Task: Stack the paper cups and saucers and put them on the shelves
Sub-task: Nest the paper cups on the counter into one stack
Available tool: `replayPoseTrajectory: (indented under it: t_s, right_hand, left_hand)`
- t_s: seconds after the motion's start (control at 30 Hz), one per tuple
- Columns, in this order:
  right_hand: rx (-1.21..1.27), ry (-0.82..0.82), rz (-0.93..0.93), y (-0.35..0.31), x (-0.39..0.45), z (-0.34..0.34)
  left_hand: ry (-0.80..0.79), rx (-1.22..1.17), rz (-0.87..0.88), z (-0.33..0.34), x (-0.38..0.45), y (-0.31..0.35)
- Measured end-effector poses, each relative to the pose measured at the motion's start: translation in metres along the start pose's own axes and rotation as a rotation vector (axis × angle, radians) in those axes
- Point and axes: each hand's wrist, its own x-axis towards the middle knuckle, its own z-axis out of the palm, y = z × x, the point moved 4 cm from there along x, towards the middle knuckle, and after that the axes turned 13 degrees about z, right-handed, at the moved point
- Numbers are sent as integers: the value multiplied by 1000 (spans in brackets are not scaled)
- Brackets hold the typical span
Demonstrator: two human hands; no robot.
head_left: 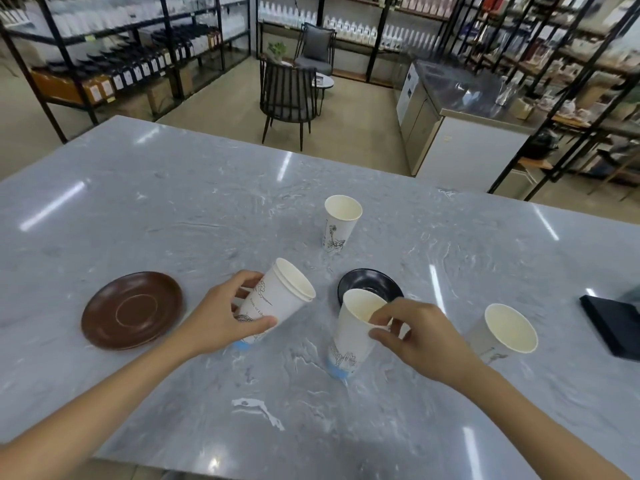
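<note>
My left hand [221,315] grips a small stack of white paper cups [282,296], tilted with its mouth toward the right. My right hand [412,336] pinches the rim of another white paper cup [351,336], which leans left just over the marble table [173,202]. A third cup [341,223] stands upright farther back in the middle. A fourth cup [507,329] stands at the right of my right hand. A brown saucer [133,310] lies at the left. A black saucer [370,284] lies behind the cup in my right hand, partly hidden by it.
A flat black object [613,323] lies at the table's right edge. Beyond the table stand a dark chair [289,95], a steel counter [460,109] and metal shelves [114,46] with bottles and boxes on both sides.
</note>
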Motion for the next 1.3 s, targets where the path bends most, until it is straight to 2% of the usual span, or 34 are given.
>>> replayPoseTrajectory:
  t_s: [0.37,0.63,0.93,1.3]
  right_hand:
    - [322,213,-5,-13,39,-85]
    - [625,268,-31,-19,55,-124]
    - [695,192,-113,-39,67,-103]
    - [671,397,-271,-54,74,-51]
  left_hand:
    - [-6,11,-53,-17,10,-5]
    - [-21,-71,37,-35,35,29]
    - [-5,-167,154,-45,51,69]
    - [7,-156,162,-42,53,82]
